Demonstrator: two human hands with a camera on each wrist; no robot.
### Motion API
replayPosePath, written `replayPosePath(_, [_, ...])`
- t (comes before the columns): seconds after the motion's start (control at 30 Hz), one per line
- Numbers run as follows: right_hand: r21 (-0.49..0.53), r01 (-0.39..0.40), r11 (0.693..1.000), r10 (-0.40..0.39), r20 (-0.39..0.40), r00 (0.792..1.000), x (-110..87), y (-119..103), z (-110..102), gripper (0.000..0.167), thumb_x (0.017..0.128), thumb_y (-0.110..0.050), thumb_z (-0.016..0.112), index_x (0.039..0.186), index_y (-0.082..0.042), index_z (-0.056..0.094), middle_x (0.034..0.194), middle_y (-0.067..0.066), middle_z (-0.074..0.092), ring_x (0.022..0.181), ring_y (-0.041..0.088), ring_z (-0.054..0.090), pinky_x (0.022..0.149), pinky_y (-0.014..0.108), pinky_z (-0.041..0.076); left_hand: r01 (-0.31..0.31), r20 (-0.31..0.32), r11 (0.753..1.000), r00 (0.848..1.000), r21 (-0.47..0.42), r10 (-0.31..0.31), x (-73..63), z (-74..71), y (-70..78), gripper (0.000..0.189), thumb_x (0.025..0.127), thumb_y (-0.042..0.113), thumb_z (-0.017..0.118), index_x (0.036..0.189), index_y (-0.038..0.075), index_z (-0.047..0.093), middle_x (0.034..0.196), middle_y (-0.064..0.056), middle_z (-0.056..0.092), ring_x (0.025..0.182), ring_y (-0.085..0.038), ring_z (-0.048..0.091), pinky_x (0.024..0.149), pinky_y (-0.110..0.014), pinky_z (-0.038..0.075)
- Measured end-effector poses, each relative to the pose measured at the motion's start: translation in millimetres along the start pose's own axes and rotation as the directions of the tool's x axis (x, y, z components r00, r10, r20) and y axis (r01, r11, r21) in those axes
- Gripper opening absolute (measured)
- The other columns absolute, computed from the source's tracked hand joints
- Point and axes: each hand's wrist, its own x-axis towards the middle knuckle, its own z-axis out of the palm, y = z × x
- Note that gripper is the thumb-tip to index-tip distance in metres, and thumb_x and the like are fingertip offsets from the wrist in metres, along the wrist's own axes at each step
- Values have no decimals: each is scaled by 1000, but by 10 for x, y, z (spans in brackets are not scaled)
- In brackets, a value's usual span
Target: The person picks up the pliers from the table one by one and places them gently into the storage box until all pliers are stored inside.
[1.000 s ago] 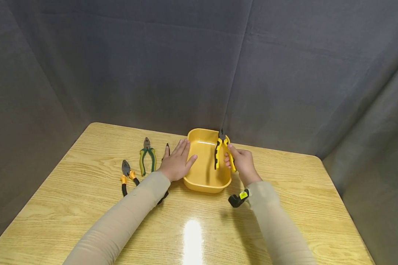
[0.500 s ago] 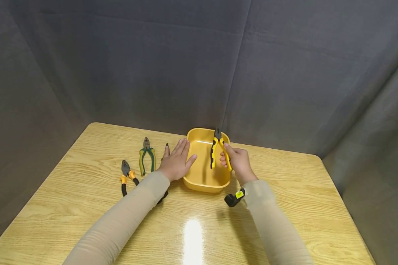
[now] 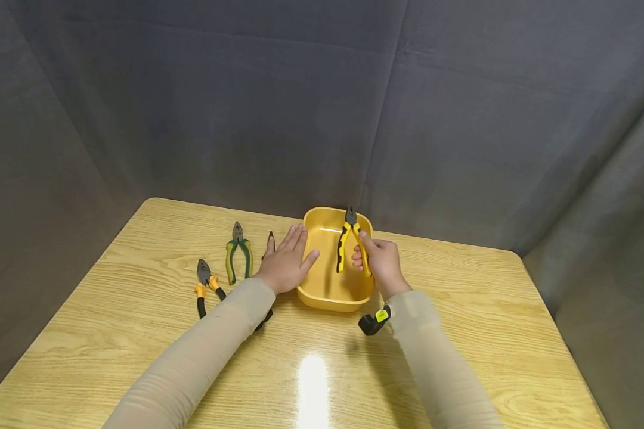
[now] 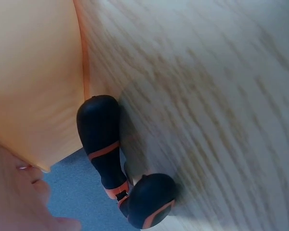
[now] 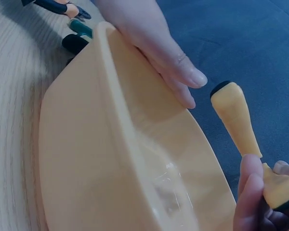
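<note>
My right hand point(image 3: 383, 265) holds a pair of combination pliers point(image 3: 351, 219) by one yellow-and-black handle. The pliers hang over the yellow plastic bin point(image 3: 334, 304), jaws pointing away from me and handles spread. In the right wrist view, fingers and thumb pinch the handle point(image 5: 237, 118) beyond the bin's rim. My left hand point(image 3: 287, 262) rests on the bin's left rim with straight fingers. Beneath that hand and forearm lies a mostly hidden tool; its black-and-orange handles point(image 4: 102, 122) show in the left wrist view, beside the bin's wall.
To the left lie green-and-yellow pliers point(image 3: 238, 235) and orange-and-black pliers point(image 3: 204, 273), partly covered by the left sleeve point(image 3: 209, 351). The wooden table point(image 3: 461, 286) meets a grey curtain point(image 3: 461, 149) behind the bin.
My right hand has shifted left, carrying the yellow-and-black pliers from the bin's right side further in over it. The left hand and the bin stay put.
</note>
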Motion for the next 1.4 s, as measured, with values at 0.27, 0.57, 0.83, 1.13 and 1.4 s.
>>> replayPosePath(0.27, [-52,29,998,-28,21,999,-21,2,46,51,107,-35,54,94,12,64,64,5,64,51,10,61,53,22,55,-1,-23,1000,1000,5,1,28,31,-7,78,106,62,11,163,8,7,170,-6,2,156,-19,-3,121,-61,1])
replayPosePath(0.57, [-104,56,993,-52,40,998,-6,20,137,53,107,-35,54,96,15,65,64,4,64,51,9,61,55,24,55,4,-34,1000,999,-3,-4,12,21,13,76,108,59,17,163,7,10,170,-7,4,156,-21,0,121,-62,2])
replayPosePath(0.83, [-100,53,994,-48,45,998,13,33,238,50,107,-34,55,91,12,66,64,4,65,52,9,62,53,22,55,8,-18,1000,1000,2,-8,-1,0,32,77,107,60,14,163,7,8,170,-6,2,156,-21,-1,121,-61,2])
replayPosePath(1.13, [-75,53,996,-50,39,998,18,87,337,48,106,-31,56,87,12,65,60,4,63,48,9,60,49,22,52,6,-2,1000,1000,-4,-6,-10,-29,39,76,107,59,14,163,7,7,170,-7,1,156,-20,-2,122,-61,2])
replayPosePath(1.4, [-44,33,998,-31,44,999,47,169,379,47,106,-31,56,86,10,65,61,6,63,47,9,59,48,22,51,10,-4,1000,1000,0,-10,-1,-10,31,77,107,60,13,163,8,7,170,-6,1,156,-20,-3,121,-61,2])
